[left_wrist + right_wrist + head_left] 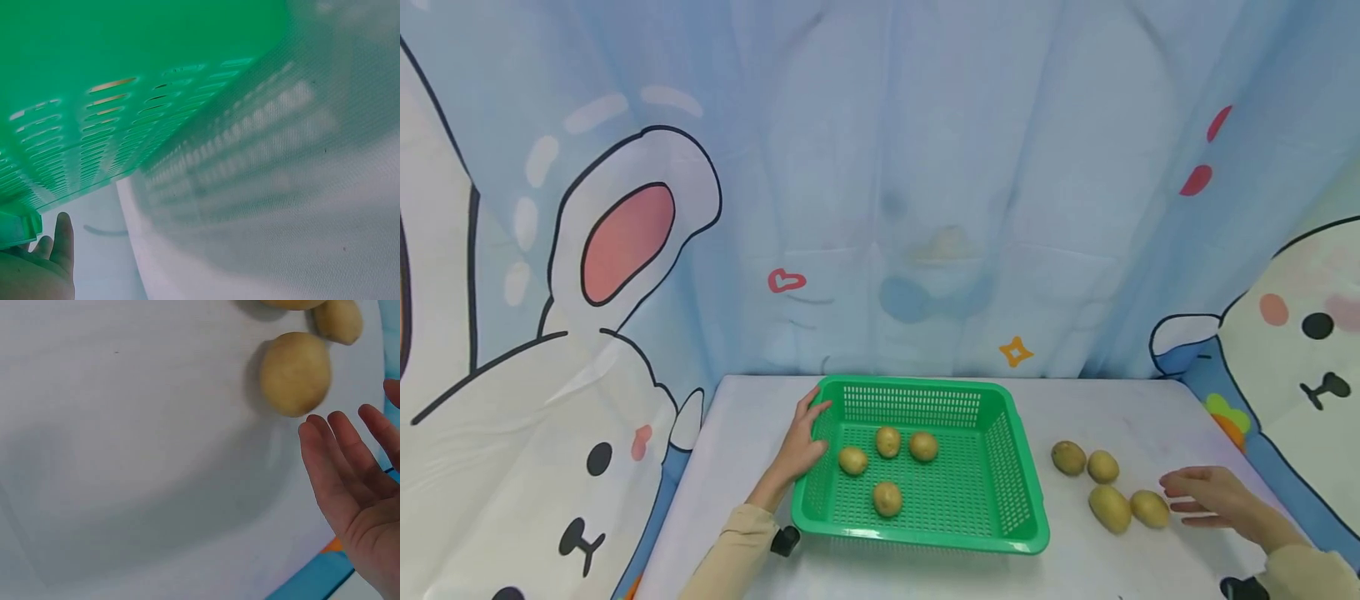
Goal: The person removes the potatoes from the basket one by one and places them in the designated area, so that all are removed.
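A green plastic basket (925, 537) stands on the table with several potatoes (887, 498) inside. My left hand (801, 446) rests at its left rim, fingers spread and mostly straight; in the left wrist view part of that hand (44, 269) shows beside the rim, with one finger pointing up. Right of the basket, several loose potatoes (1109, 509) lie close together. Nearest my right hand (1210, 500) is a rounded potato (1150, 509). The right wrist view shows this hand (356, 475) with extended fingers, nothing in the palm, fingertips just short of that potato (295, 374).
A white cloth covers the table (730, 467). Behind it hangs a light blue curtain (865, 183) printed with cartoon animals. The basket's slotted side wall (94, 125) fills much of the left wrist view.
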`<state>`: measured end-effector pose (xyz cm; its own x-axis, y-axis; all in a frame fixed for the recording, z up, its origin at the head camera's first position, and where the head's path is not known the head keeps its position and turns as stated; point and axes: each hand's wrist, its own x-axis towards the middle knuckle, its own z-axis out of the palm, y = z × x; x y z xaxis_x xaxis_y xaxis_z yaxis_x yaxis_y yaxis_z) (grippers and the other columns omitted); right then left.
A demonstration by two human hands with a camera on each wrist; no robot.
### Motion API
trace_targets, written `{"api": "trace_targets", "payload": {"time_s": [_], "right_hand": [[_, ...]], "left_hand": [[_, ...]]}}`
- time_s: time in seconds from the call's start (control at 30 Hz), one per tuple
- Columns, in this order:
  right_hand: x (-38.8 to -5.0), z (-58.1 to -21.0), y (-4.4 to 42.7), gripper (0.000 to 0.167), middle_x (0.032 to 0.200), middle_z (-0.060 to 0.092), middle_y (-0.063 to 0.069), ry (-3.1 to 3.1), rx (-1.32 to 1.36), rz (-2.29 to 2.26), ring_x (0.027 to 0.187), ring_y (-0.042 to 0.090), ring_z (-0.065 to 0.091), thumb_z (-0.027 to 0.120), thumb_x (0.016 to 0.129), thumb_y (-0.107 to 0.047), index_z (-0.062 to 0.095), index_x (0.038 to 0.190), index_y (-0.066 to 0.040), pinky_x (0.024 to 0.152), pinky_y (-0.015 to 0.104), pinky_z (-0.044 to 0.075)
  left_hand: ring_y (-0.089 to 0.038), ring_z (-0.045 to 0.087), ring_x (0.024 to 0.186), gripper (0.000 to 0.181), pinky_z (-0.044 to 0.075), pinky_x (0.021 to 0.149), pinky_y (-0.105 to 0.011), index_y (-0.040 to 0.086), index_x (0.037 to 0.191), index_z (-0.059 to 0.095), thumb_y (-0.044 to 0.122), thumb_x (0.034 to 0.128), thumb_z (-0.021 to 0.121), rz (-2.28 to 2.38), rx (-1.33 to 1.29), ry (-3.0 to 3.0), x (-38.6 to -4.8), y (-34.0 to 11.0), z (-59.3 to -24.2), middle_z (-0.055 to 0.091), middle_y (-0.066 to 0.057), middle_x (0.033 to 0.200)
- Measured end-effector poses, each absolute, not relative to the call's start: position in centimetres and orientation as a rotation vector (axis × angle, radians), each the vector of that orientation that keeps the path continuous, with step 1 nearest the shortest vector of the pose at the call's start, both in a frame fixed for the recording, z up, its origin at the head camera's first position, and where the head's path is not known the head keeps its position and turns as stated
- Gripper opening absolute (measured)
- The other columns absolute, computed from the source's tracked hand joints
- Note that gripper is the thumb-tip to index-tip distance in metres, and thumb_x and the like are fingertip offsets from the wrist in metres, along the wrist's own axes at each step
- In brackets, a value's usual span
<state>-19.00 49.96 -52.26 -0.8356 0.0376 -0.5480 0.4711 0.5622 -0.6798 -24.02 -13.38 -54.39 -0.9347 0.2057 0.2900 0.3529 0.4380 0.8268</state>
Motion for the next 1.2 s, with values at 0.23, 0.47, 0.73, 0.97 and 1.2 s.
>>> {"api": "trace_targets", "payload": {"time_s": [0.23,0.47,0.73,0.97,1.2], "right_hand": [[-20.5,-49.3,47.5,0.069,0.117,0.061,0.032,2.387,0.229,-1.187,0.099,0.038,0.066,0.051,0.101,-0.038,0.038,0.134,0.021,0.081,0.046,0.055],[-21.4,-46.8,42.8,0.065,0.127,0.057,0.034,2.401,0.079,-1.262,0.108,0.043,0.063,0.048,0.103,-0.037,0.038,0.137,0.018,0.084,0.048,0.055],[-22.9,-43.6,35.8,0.056,0.127,0.059,0.027,2.380,-0.125,-1.360,0.111,0.040,0.063,0.050,0.103,-0.030,0.043,0.140,0.011,0.085,0.048,0.054],[-24.2,-43.1,29.9,0.053,0.128,0.057,0.030,2.323,-0.181,-1.512,0.110,0.041,0.063,0.050,0.103,-0.023,0.041,0.141,0.012,0.084,0.047,0.055],[-24.7,-45.0,24.3,0.048,0.131,0.054,0.032,2.318,-0.086,-1.616,0.112,0.044,0.061,0.050,0.102,-0.020,0.047,0.139,0.011,0.082,0.047,0.055]], "left_hand": [[-0.043,0.019,0.145,0.072,0.030,0.106,-0.060,-0.009,0.140,0.046,-0.012,0.0679,0.048,-1.525,-0.485,-2.545,-24.2,-13.6,-54.2,0.018,-0.019,0.160],[-0.042,0.016,0.146,0.072,0.029,0.107,-0.060,-0.009,0.141,0.046,-0.012,0.0686,0.048,-1.547,-0.471,-2.549,-24.5,-13.6,-53.9,0.016,-0.018,0.161],[-0.044,0.018,0.145,0.072,0.031,0.105,-0.061,-0.010,0.140,0.047,-0.012,0.0676,0.047,-1.527,-0.477,-2.544,-24.7,-13.6,-53.9,0.017,-0.020,0.160],[-0.044,0.016,0.145,0.071,0.030,0.105,-0.060,-0.009,0.140,0.046,-0.013,0.0692,0.048,-1.569,-0.485,-2.539,-24.5,-13.4,-54.3,0.016,-0.020,0.160],[-0.046,0.019,0.144,0.071,0.030,0.104,-0.061,-0.011,0.138,0.047,-0.014,0.0673,0.048,-1.549,-0.496,-2.522,-24.0,-13.1,-54.5,0.018,-0.023,0.159]]}}
